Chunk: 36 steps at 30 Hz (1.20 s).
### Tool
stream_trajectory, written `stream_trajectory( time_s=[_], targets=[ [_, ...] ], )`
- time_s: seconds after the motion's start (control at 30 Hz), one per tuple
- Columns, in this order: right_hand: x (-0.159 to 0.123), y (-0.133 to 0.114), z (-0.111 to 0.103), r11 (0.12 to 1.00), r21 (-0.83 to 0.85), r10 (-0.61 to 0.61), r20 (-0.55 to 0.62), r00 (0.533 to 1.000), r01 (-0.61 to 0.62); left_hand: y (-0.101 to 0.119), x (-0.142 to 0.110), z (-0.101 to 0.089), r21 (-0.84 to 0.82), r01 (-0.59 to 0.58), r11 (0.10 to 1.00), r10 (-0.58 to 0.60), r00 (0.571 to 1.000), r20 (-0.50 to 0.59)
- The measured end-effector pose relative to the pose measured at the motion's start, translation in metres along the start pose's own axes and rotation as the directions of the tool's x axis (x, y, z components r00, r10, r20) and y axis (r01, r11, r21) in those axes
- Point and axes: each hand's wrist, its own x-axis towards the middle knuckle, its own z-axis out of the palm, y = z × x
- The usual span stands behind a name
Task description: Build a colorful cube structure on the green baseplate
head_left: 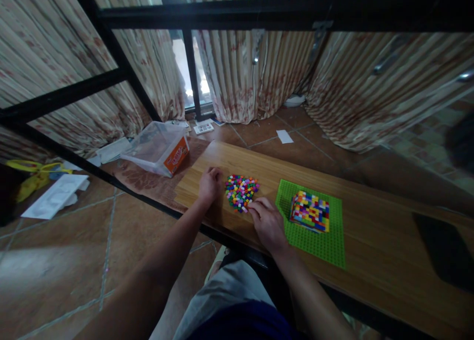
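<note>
A heap of small, many-coloured toy bricks lies loose on the wooden table. My right hand reaches into the heap's near right edge, thumb and forefinger pinched on a small brick that is mostly hidden by the fingertips. Left of the heap, my left hand rests on the tabletop with its fingers curled in; nothing shows in it. To the right lies a green studded baseplate. On that plate stands a blocky, layered build of mixed-colour bricks, its top studs facing up.
The narrow wooden table runs rightward, with a dark flat panel at its right end. A clear plastic box with an orange label stands beyond the left end. Black metal bars cross before the curtains.
</note>
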Motion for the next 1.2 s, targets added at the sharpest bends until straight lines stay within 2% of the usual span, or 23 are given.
stream_trajectory(
  time_s=[0.1, 0.2, 0.37, 0.47, 0.53, 0.6, 0.73, 0.9, 1.07, 1.2],
  targets=[
    [-0.008, -0.01, -0.019, 0.998, 0.068, 0.012, -0.069, 0.998, -0.008, 0.0, 0.0, -0.001, 0.002, 0.002, 1.0, -0.002, 1.0, -0.009],
    [-0.021, -0.008, -0.047, 0.992, 0.11, 0.075, -0.16, 0.984, -0.058, -0.001, 0.001, -0.001, 0.007, 0.005, 1.0, -0.005, 1.0, -0.008],
    [-0.042, 0.031, -0.095, 0.97, 0.082, 0.244, -0.315, 0.917, -0.23, -0.003, 0.003, 0.0, 0.021, -0.004, 1.0, 0.004, 1.0, -0.006],
    [-0.042, 0.057, -0.11, 0.939, 0.018, 0.325, -0.372, 0.87, -0.343, -0.003, 0.004, 0.0, 0.034, -0.007, 0.999, 0.007, 1.0, -0.006],
    [-0.038, 0.069, -0.114, 0.926, -0.012, 0.345, -0.383, 0.857, -0.378, -0.003, 0.004, 0.0, 0.038, -0.01, 0.999, 0.011, 1.0, -0.005],
    [-0.031, 0.074, -0.114, 0.922, -0.039, 0.345, -0.364, 0.865, -0.384, -0.003, 0.004, -0.001, 0.039, -0.012, 0.999, 0.012, 1.0, -0.006],
    [-0.019, 0.076, -0.111, 0.917, -0.119, 0.33, -0.308, 0.893, -0.38, -0.002, 0.004, -0.001, 0.033, -0.003, 0.999, 0.003, 1.0, -0.013],
    [-0.016, 0.074, -0.109, 0.916, -0.159, 0.313, -0.29, 0.904, -0.368, -0.002, 0.004, -0.001, 0.034, -0.007, 0.999, 0.007, 1.0, -0.013],
    [-0.015, 0.073, -0.108, 0.902, -0.174, 0.334, -0.299, 0.894, -0.395, -0.001, 0.004, -0.002, 0.044, 0.005, 0.999, -0.005, 1.0, -0.005],
    [-0.019, 0.075, -0.11, 0.904, -0.113, 0.363, -0.307, 0.88, -0.412, -0.001, 0.004, -0.001, 0.041, -0.007, 0.999, 0.007, 1.0, -0.006]
  ],
)
